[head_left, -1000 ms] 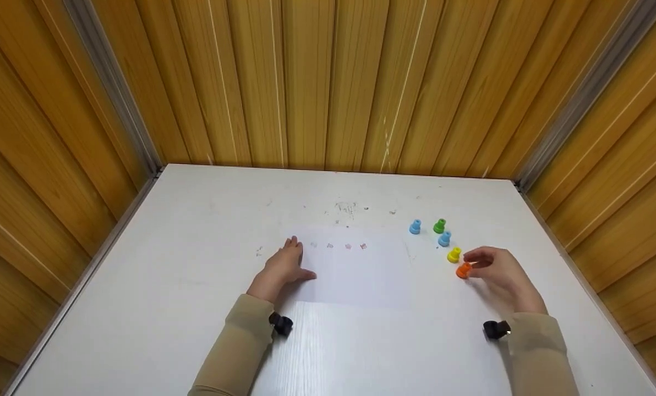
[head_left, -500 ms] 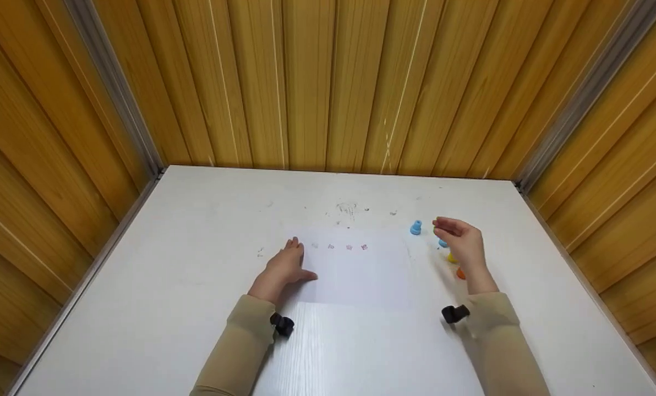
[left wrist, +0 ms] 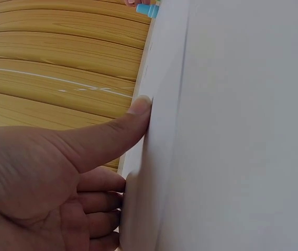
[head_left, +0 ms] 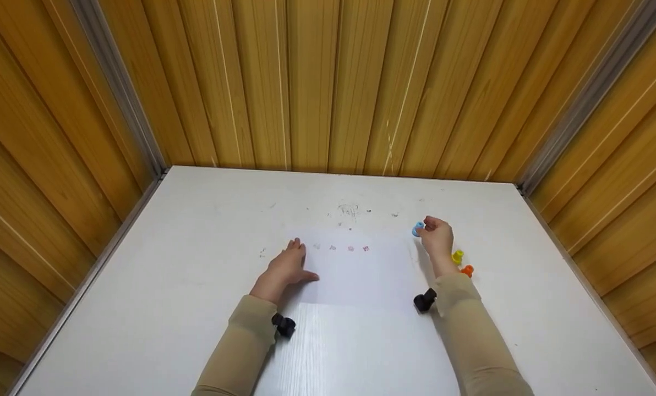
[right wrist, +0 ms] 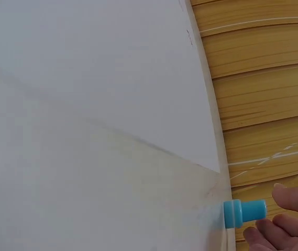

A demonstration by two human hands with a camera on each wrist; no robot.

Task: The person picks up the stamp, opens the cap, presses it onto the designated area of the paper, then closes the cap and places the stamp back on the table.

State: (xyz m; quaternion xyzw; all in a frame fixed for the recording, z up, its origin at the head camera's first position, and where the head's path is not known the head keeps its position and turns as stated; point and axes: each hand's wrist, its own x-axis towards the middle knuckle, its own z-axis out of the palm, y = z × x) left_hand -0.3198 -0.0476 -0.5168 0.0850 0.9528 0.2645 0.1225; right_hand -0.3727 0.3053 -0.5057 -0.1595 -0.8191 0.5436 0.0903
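Note:
My left hand (head_left: 287, 265) rests on the left edge of a white sheet of paper (head_left: 361, 280), thumb spread onto it. In the left wrist view its thumb (left wrist: 112, 130) is straight and the other fingers lie lower. A row of several small faint prints (head_left: 350, 248) crosses the upper part of the sheet. My right hand (head_left: 438, 237) is at a light blue toy stamp (head_left: 417, 229) standing right of the paper. In the right wrist view the thumb and fingers stand apart on either side of the stamp's knob (right wrist: 253, 210), with a gap showing at the thumb.
A yellow stamp (head_left: 458, 257) and an orange stamp (head_left: 468, 270) stand right of my right forearm. Dark scribbled marks (head_left: 348, 210) lie on the white table (head_left: 223, 220) behind the paper. Wood-look panels (head_left: 306, 82) wall in the back and sides.
My right hand has moved left and away from me, from the orange stamp past the green one to the blue one. It now hides the green stamp and another blue one. My left hand stays put.

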